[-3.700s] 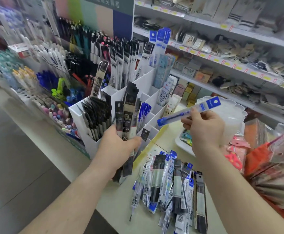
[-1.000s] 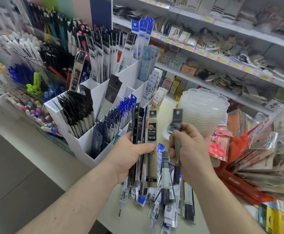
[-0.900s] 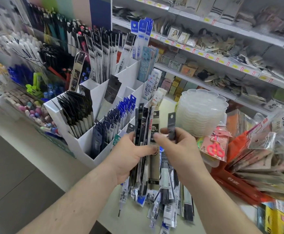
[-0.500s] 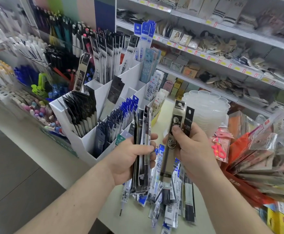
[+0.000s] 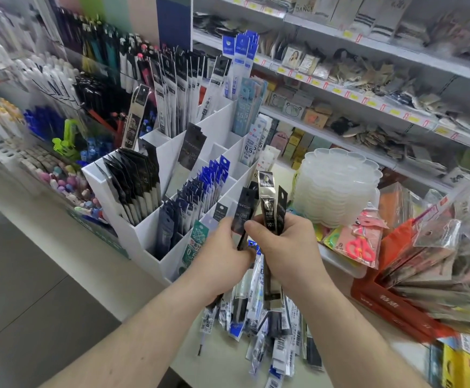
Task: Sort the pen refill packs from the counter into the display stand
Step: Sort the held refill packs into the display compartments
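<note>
both hands' fingers, left hand (image 5: 225, 247) and right hand (image 5: 287, 247), around black refill packs (image 5: 267, 203) beside display stand (image 5: 144, 233)

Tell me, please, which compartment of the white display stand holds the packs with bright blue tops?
The middle compartment of the display stand, just behind the left hand. Its packs have bright blue headers; the compartment to its left holds black-topped packs.

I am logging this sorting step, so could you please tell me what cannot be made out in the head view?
- Lower ends of the black packs: covered by the left hand and right hand.
- Print on the packs on the counter: too small and blurred.
- Red box at the right: blurred.
</note>
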{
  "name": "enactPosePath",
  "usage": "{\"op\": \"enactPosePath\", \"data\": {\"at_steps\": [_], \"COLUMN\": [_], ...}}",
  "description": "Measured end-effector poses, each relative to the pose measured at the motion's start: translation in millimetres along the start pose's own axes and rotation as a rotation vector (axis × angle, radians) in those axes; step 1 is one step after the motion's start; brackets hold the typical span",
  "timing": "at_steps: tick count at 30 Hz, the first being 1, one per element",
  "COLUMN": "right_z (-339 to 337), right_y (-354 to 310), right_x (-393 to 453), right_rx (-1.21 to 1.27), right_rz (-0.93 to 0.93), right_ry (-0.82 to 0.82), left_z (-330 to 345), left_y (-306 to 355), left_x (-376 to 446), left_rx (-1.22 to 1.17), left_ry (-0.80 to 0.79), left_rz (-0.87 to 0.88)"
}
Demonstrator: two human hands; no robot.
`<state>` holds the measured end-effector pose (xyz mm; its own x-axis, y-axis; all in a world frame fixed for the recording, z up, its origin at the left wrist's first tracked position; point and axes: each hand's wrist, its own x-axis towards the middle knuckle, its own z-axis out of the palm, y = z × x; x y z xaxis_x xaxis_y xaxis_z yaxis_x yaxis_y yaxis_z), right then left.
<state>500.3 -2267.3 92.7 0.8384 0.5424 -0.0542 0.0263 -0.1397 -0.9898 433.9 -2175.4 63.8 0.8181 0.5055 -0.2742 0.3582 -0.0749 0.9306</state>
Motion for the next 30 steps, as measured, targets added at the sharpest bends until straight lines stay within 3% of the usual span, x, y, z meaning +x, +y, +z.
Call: {"op": "enactPosePath", "data": {"at_steps": [4, 8, 11, 16, 23, 30], "right_z": [-4, -19, -37, -61, -48, -32], "right_y": [4, -1, -3, -6, -7, -12], "right_x": [0, 4, 12, 18, 14, 5], "right_rx": [0.106, 0.29, 0.392, 0.429, 0.298, 0.245], "right_rz": [0.026, 0.087, 0.11, 0.094, 0.09, 0.088], "right_ry": [-0.033, 0.047, 0.131, 0.174, 0.134, 0.223], "left_z": [-2, -5, -8, -15, -5, -2], "left_y": [0, 0, 1, 7, 18, 14], "left_x": [1, 5, 9, 17, 8, 4], "left_rx": [-0.031, -0.346, -0.514, -0.651, -0.413, -0.382], "left_ry": [-0.036, -0.241, -0.229, -0.155, -0.244, -0.105], "left_rz": [0.015, -0.042, -0.111, -0.081, 0.049, 0.076]}}
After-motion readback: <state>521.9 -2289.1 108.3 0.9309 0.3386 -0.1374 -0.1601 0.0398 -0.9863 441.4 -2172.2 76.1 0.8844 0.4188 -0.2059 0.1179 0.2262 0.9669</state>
